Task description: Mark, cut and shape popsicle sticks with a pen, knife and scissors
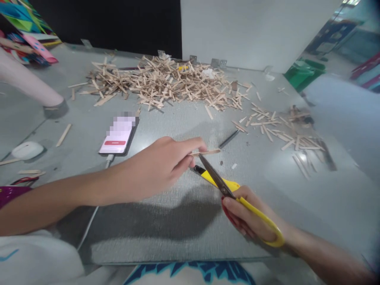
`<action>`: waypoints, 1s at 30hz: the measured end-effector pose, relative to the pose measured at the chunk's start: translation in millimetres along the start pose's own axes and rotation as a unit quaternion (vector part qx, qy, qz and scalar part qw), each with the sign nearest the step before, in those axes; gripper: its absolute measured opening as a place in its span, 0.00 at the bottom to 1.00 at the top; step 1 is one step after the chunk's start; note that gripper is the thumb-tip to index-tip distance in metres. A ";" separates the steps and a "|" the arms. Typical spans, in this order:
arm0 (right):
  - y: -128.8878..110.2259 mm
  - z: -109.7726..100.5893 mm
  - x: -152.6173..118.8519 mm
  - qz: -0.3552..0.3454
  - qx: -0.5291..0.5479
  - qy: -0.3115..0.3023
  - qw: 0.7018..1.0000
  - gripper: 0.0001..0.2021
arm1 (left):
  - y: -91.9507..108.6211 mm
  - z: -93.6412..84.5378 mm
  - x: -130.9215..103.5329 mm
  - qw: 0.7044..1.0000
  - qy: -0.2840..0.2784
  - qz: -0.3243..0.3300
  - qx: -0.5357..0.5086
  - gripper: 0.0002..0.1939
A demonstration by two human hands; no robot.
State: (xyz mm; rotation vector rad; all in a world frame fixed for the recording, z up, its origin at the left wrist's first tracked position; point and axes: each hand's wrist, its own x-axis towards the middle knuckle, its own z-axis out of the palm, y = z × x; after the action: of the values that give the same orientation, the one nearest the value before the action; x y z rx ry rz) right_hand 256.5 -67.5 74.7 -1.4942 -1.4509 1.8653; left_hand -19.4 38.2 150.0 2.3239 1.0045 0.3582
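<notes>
Between the thumb and fingers of my left hand (166, 162) is a thin wooden stick (212, 152), its rounded end pointing right. My right hand (252, 213) is closed on scissors (219, 183) with yellow and red handles. The tips of the scissor blades are at the stick, close to my left fingertips. Under the scissors lies a yellow and black cutter (212, 177), partly hidden by the blades. A dark pen-like tool (229, 139) rests on the table just beyond the stick.
A large pile of wooden pieces (178, 85) spans the table's back, with more pieces (305, 142) at the right. A phone (118, 134) with a white cable lies left of centre. Farther left are a white mouse (27, 150) and a pale post (29, 81).
</notes>
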 end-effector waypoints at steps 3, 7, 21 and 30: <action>6.8 -2.6 1.6 -0.006 0.032 -0.035 0.999 0.38 | -2.3 0.7 1.3 1.000 0.001 -0.004 -0.011 0.16; 11.5 0.1 5.8 -0.038 0.189 -0.114 0.975 0.38 | -4.4 2.7 4.7 0.998 -0.018 -0.027 -0.053 0.15; 15.7 2.9 15.3 -0.089 0.297 -0.117 0.944 0.40 | -16.4 -10.7 16.5 0.995 0.041 -0.064 -0.061 0.11; 25.9 -4.2 11.3 -0.106 0.139 -0.112 0.978 0.42 | -8.6 -12.1 18.5 0.958 -0.074 -0.053 -0.272 0.11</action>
State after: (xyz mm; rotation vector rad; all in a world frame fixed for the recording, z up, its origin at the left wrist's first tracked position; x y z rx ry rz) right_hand 263.8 -67.7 47.1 -0.9885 -1.3145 2.0508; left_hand -17.3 61.3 154.8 1.7672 0.8254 0.3573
